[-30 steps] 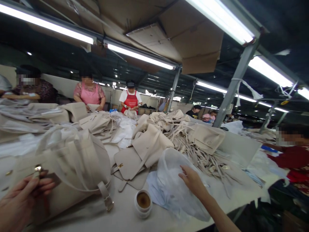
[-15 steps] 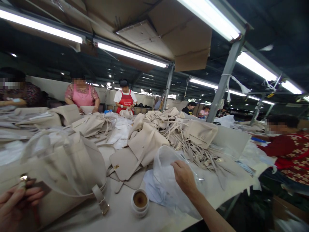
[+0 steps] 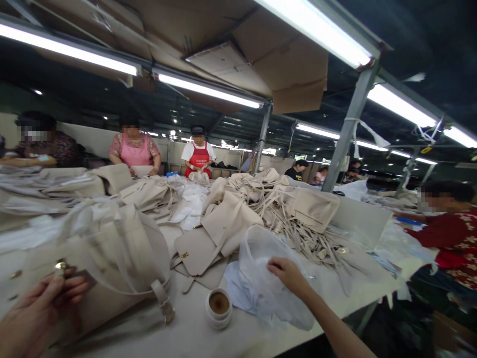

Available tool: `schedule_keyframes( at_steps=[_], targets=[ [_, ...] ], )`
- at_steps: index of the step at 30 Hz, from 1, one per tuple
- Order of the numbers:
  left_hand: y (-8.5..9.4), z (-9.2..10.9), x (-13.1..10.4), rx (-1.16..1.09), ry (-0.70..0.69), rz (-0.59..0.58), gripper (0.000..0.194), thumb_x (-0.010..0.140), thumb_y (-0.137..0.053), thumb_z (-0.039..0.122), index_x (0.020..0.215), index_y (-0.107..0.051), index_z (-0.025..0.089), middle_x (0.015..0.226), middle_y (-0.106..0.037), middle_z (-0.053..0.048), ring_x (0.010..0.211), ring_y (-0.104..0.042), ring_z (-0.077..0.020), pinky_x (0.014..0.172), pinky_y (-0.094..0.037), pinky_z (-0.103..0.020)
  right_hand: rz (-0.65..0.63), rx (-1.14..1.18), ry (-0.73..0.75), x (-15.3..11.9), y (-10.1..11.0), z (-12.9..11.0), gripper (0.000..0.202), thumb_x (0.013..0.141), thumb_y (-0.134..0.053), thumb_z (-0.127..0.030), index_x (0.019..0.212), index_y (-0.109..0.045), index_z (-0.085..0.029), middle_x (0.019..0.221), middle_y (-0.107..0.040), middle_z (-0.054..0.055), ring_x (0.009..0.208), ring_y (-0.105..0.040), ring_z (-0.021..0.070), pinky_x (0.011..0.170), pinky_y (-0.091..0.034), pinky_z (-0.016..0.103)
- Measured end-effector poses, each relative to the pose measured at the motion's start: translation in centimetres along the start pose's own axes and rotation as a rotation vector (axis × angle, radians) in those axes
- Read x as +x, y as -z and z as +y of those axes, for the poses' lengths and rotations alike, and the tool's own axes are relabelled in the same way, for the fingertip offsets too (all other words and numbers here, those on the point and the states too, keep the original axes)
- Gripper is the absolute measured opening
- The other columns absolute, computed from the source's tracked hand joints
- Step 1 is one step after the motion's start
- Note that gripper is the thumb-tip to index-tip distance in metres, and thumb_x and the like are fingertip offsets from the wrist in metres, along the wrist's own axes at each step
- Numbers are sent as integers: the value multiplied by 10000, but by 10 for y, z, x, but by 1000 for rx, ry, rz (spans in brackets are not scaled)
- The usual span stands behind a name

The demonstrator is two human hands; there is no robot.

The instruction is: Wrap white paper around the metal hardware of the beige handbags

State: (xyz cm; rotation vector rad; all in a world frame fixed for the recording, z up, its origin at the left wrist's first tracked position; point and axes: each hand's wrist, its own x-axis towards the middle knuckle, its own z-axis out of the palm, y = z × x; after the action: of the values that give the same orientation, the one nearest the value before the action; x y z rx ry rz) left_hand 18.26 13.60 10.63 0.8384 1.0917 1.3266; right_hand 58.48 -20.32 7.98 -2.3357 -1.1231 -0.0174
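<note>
Fingers (image 3: 75,287) of the left hand (image 3: 39,306) are pinching a shiny metal fitting (image 3: 59,265) between thumb and fingertips, and that fitting is showing in front of the large beige handbag (image 3: 147,246) at the near left. Over the handbag's side a thin strap is looping, its buckled end (image 3: 162,298) hanging near the bag's right edge. Across to the right now, the right hand (image 3: 286,274) is hovering at a translucent plastic bag (image 3: 255,246), its fingers bunching close together; I'm not able to tell whether they are gripping any of the film. Under the plastic, a pale blue sheet (image 3: 236,288) is peeking out, and just left of that a white jar (image 3: 218,320) is standing upright on the pale surface (image 3: 179,338), showing something brown inside. Behind the jar, a beige flap (image 3: 194,248) with a gold-coloured clasp is lying flat, and beyond it a heap of beige bags (image 3: 242,219) is spreading, loose straps (image 3: 309,243) spilling to the right. On the far side, one person in a pink apron (image 3: 134,149) and another in a red apron (image 3: 199,160) are handling pale pieces, while someone in a patterned red top (image 3: 456,238) is working at the right.
</note>
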Motion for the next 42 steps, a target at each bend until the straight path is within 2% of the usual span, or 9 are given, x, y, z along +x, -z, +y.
schedule_keyframes(
  at_steps=[7,11,14,18,22,28,32,36,42],
  targets=[
    [3,9,-11,-42,78,-63,242,768,-561,75,576,-632,204,536,-685,13,478,-627,-143,397,-502,-175,99,300,-190,2,17,6,122,586,-666,-246,564,-555,-200,455,-526,-52,465,-491,127,504,-363,255],
    [5,12,-16,-35,101,-98,218,794,-542,69,642,-634,195,550,-687,5,473,-623,-143,385,-493,-171,86,491,-222,-5,28,-9,208,606,-692,-372,661,-645,-177,518,-565,-33,496,-513,125,508,-410,256],
    [8,11,-17,-48,118,-114,193,837,-531,85,692,-619,177,571,-690,-3,488,-633,-138,406,-500,-173,36,628,-181,-15,38,-38,353,675,-664,-491,832,-695,-177,687,-639,-1,626,-583,135,622,-502,284],
    [12,10,-21,-99,105,-171,158,880,-515,112,750,-595,151,598,-685,-11,487,-632,-122,418,-488,-172,-69,719,-20,-23,32,-104,341,742,-640,-524,774,-661,-185,752,-655,24,737,-626,165,589,-493,247],
    [16,12,-28,-67,111,-210,119,899,-499,155,798,-560,153,663,-685,-18,485,-616,-98,415,-433,-160,-187,724,64,-18,-11,-171,306,709,-678,-486,695,-578,-197,716,-678,38,692,-646,194,430,-404,213],
    [23,14,-22,8,161,-223,172,764,-678,324,806,-636,162,811,-730,-60,578,-641,-121,448,-373,-180,-425,778,222,-10,-113,-274,198,688,-660,-375,771,-597,-207,590,-588,-32,526,-514,133,442,-367,225],
    [26,14,-14,111,107,-205,108,720,-658,271,709,-652,164,675,-685,-38,519,-570,-127,446,-319,-218,-241,546,409,-14,-155,-339,216,744,-583,-359,592,-518,-221,535,-497,-31,544,-460,140,533,-337,263],
    [28,12,-10,223,-29,-198,202,698,-633,188,511,-558,177,514,-564,-5,525,-530,-136,487,-327,-242,-199,505,421,-9,-177,-376,245,716,-613,-332,523,-497,-235,517,-505,-15,566,-465,162,567,-317,284],
    [36,11,-15,281,-148,-131,140,648,-687,147,627,-563,209,602,-601,18,699,-615,-169,613,-411,-241,-337,777,214,4,-211,-396,283,707,-603,-499,609,-607,-233,626,-654,34,627,-587,202,525,-391,282]
  ],
)
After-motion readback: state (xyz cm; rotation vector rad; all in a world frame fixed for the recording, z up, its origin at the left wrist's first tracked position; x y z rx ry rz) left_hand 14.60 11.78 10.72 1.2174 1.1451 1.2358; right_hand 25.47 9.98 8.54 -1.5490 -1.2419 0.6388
